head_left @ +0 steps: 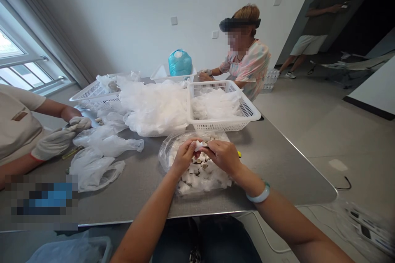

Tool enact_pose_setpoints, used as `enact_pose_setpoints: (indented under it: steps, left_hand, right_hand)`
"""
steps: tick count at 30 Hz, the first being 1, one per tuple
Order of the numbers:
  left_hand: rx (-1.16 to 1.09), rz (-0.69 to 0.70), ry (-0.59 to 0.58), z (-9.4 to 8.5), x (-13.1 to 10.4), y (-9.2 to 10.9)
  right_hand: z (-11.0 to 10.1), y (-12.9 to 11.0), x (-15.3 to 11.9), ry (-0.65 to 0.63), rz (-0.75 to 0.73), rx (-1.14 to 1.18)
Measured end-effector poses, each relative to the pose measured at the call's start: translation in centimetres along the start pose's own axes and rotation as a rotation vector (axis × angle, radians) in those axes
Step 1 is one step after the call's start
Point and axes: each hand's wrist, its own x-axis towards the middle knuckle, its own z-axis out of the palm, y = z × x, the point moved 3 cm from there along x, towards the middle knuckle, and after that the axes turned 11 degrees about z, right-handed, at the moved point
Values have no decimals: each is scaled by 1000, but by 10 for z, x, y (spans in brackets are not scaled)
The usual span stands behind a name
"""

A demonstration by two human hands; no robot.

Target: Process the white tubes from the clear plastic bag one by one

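A clear plastic bag [165,152] full of small white tube-like pieces [185,187] lies open near the table's front edge. Above it, my left hand [186,155] pinches a small white piece [199,145]. My right hand [222,155] meets it from the right, its fingers closed around a slim tool whose yellow end [239,154] sticks out beside the palm. The tool's tip is hidden at the white piece. A pale bracelet [259,194] circles my right wrist.
White baskets [222,125] with plastic bags [154,107] stand behind, a blue bag [180,63] farther back. A gloved person [18,131] works at left; another [249,61] sits across the grey table [277,164]. Loose bags [95,164] lie left. A person [317,16] stands far right.
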Motion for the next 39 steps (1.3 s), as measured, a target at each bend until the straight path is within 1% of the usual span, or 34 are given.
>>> enact_pose_setpoints:
  steps: [3, 6, 12, 15, 18, 20, 23, 28, 33, 37, 39]
  left_hand:
    - [8, 62, -5, -2, 1, 4]
    - [36, 84, -11, -5, 1, 6]
    - [-30, -2, 12, -5, 2, 5]
    - [-128, -63, 32, -3, 3, 6]
    - [-219, -132, 16, -1, 2, 7]
    - [-262, -146, 10, -1, 2, 7]
    - [-289, -130, 19, -3, 2, 6]
    - [-205, -101, 44, -2, 2, 7]
    - [-101, -58, 35, -1, 2, 6]
    - [-54, -23, 30, 0, 2, 4]
    - [-51, 6, 47, 0, 1, 5]
  right_hand:
    - [-1, 3, 1, -3, 70, -27]
    - [0, 6, 2, -49, 117, -45]
    - [1, 6, 2, -81, 119, -47]
    - [0, 5, 1, -70, 90, -41]
    - [0, 4, 1, -64, 81, -44]
    - [0, 4, 2, -64, 79, -41]
    - [0, 3, 1, -62, 72, -32]
    - [2, 4, 1, -83, 104, -28]
    - [2, 6, 1, -127, 146, -43]
    - [1, 6, 1, -129, 128, -29]
    - [0, 5, 0, -125, 108, -13]
